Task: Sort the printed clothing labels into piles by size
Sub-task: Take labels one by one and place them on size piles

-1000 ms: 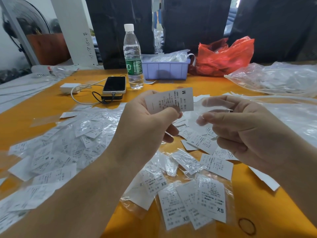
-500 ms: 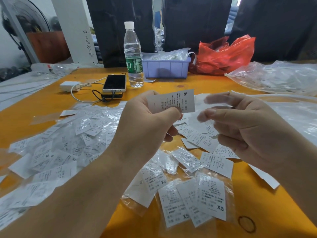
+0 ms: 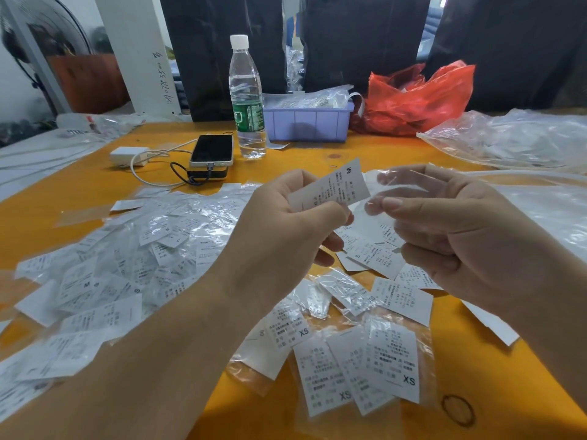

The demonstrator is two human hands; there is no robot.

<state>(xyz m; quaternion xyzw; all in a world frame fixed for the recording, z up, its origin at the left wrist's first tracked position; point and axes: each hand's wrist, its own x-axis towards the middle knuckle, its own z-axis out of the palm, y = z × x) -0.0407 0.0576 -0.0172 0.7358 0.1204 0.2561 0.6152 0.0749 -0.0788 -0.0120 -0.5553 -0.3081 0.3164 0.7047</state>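
Surface: where the two hands meet, an orange-yellow wooden surface carries everything; dark cloth hangs beyond it and a fan stands far off past the left hand.
Left hand: the left hand is raised, thumb and curled fingers pinching a white printed paper label marked M, tilted up toward the right hand.
Right hand: the right hand is level with the left, its fingers pinching a thin clear plastic sleeve just beside the label.
Unsorted heap: a loose heap of bagged white labels lies outward of the left forearm.
Sorted piles: white labels marked XS lie below the hands; labels marked S lie under them.
Containers: a lilac plastic tray beyond the hands holds clear bags; a crumpled red plastic bag sits just right of it, contents unclear.
Other: a clear water bottle with green wrap and a black phone on a power bank stand beyond the left hand.
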